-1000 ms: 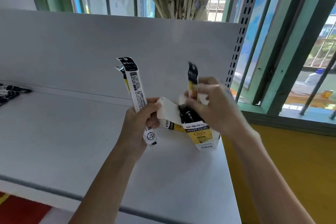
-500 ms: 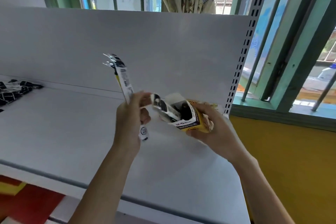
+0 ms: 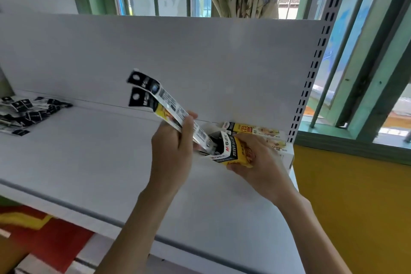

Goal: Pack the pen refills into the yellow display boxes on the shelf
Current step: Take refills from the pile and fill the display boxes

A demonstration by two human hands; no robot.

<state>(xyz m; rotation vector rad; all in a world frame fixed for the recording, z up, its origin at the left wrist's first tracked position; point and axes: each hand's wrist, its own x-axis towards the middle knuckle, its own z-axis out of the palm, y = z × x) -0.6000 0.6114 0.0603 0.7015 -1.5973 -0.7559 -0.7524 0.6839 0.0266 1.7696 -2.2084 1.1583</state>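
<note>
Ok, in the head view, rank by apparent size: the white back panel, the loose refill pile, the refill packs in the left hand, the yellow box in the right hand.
1. white back panel
2. loose refill pile and refill packs in the left hand: look alike; pile is farther, so unranked
3. yellow box in the right hand

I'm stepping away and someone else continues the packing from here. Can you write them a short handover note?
Left hand grips two pen refill packs, lower ends at the mouth of the open yellow display box.
Right hand holds that box tilted over the shelf.
Done: dark packs show inside it; more yellow boxes lie back right.
Left: slide these in, then pack the loose pile far left.
</note>
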